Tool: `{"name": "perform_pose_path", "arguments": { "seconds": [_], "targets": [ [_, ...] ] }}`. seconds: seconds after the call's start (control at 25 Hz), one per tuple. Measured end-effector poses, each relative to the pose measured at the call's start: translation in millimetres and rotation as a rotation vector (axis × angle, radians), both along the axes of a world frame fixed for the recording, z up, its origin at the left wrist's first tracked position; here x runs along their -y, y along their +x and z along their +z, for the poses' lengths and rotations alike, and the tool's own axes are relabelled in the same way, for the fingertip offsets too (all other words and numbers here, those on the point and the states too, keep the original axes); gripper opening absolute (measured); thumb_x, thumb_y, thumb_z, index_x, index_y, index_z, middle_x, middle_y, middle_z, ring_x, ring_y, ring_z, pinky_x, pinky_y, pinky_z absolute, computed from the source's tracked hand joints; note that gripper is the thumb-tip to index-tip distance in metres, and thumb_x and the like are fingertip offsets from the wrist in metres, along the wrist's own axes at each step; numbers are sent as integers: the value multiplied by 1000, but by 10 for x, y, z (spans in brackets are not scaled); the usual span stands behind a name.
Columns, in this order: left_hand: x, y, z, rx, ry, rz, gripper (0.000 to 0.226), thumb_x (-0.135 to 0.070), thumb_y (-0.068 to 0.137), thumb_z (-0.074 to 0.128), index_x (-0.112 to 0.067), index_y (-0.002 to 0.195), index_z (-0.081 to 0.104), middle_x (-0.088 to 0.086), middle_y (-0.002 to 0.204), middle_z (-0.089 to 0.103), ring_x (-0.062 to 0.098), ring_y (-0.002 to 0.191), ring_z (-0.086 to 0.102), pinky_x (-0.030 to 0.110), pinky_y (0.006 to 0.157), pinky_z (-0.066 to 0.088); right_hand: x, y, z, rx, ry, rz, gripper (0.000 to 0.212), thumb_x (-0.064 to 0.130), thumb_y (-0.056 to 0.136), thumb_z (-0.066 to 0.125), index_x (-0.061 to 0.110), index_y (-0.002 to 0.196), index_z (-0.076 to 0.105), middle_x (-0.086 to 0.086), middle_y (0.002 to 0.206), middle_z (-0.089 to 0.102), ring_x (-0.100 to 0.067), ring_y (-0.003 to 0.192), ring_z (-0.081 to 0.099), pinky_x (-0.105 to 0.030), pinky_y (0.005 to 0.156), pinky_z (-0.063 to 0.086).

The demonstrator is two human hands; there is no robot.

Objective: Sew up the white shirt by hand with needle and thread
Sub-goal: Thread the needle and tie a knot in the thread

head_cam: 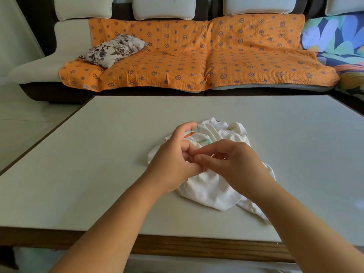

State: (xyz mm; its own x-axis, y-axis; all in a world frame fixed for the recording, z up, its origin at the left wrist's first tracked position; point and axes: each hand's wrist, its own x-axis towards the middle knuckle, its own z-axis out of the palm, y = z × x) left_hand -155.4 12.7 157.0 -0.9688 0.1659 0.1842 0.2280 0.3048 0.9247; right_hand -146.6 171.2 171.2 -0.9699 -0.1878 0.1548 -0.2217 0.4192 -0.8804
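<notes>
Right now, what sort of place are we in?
Probably a home living room: a sofa with an orange patterned cover and a floral cushion sits behind the table where the white shirt lies.

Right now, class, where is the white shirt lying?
In the head view, the white shirt lies crumpled on the table, slightly right of centre, beneath the left hand and right hand, which meet above it.
</notes>
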Motion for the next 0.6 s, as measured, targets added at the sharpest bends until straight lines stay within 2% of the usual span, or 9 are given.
{"name": "perform_pose_path", "arguments": {
  "seconds": [0.08,0.16,0.28,0.36,0.48,0.6],
  "targets": [
    [-7,-3,-10,9,-12,-5,75,0,78,75,-30,136,38,-8,77,68,11,78,70,13,68,49,13,-19,-3,-4,33,-5,8,21,86,73,24,79,76,15,67,64,8,56,57,-6,57,40],
    [-8,-5,-2,95,61,-26,64,-3,81,74,-27,132,43,-7,81,68,12,81,72,17,54,45,8,-43,-6,-29,0,-6,11,24,87,71,23,77,75,10,77,65,5,63,60,-9,64,44],
    [-11,-5,-4,240,200,-97,40,-4,84,73,-20,117,57,1,94,65,23,83,74,21,49,39,-37,-84,18,-3,-163,-29,10,21,88,69,17,80,73,15,69,66,3,63,59,-10,63,43],
    [-28,9,-21,306,239,-124,27,-6,85,71,-14,110,65,-2,93,65,16,77,71,19,49,38,-82,-110,48,56,-290,-25,11,20,88,68,11,85,74,13,67,65,4,61,57,-10,60,42],
    [-66,19,-63,306,221,-136,13,-13,87,70,-12,100,73,-6,81,68,4,61,58,17,49,36,-150,-139,76,87,-362,-30,13,26,86,69,14,85,73,2,73,68,-7,65,57,-23,62,41],
    [-81,14,-74,296,231,-127,9,-19,86,70,-13,90,74,-6,75,68,6,52,43,15,49,33,-176,-146,108,56,-409,-53,11,21,90,66,14,83,70,-5,72,70,-12,62,58,-24,59,42]
  ]
}}
